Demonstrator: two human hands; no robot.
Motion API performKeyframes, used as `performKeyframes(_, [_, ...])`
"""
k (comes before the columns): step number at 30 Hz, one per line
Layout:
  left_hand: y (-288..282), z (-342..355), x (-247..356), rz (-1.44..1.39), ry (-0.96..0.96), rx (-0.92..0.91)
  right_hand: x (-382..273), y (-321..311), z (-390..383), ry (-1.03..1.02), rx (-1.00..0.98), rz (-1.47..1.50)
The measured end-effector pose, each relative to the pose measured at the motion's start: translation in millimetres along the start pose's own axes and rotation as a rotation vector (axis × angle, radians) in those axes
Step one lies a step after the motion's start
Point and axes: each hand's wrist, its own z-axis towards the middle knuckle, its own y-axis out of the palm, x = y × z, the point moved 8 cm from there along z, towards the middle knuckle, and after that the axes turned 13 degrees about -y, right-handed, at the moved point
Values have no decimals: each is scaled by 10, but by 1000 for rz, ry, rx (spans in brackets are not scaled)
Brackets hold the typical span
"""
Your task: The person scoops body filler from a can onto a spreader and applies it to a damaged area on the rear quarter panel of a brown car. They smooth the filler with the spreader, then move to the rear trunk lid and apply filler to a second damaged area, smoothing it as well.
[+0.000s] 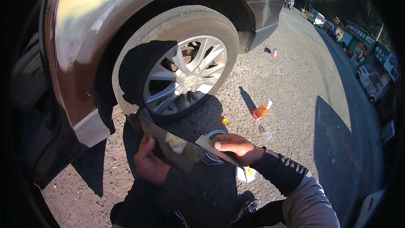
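My left hand (151,162) grips a dark, flat mixing board (152,131) from beneath its near side. A lump of cream-coloured putty (175,142) sits on the board's upper face. In my right hand (242,148) is a flat grey putty scraper (206,142), pinched between thumb and fingers. The scraper's tip is by the board's right end; whether they touch I cannot tell. Below my right hand stands a round tin (216,133), partly hidden by hand and scraper. A white round lid or tin (244,176) with yellow on it lies just nearer.
A brown car's fender (76,80) with a pale sanded patch (95,2) rises at the left, above a wheel (190,81). On the pavement are an orange bottle (262,109), a small yellow cap (224,121) and a small carton (274,52). My shoe (249,207) is below.
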Motion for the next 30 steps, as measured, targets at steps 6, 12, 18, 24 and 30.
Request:
performKeyframes(6, [17,14,13,52,-11,-20,-68,108,-24,-25,-312,651])
performKeyframes(12, [53,16,4,99,-2,30,-50,286,-75,-7,-497,757])
performKeyframes(18, [3,8,47,204,-1,96,235,204,-57,127,-287,263])
performKeyframes(24, [20,22,45,178,-26,77,247,-136,8,257,-148,261])
performKeyframes(30, [30,-10,-330,214,-385,125,169,-626,163,-62,318,161])
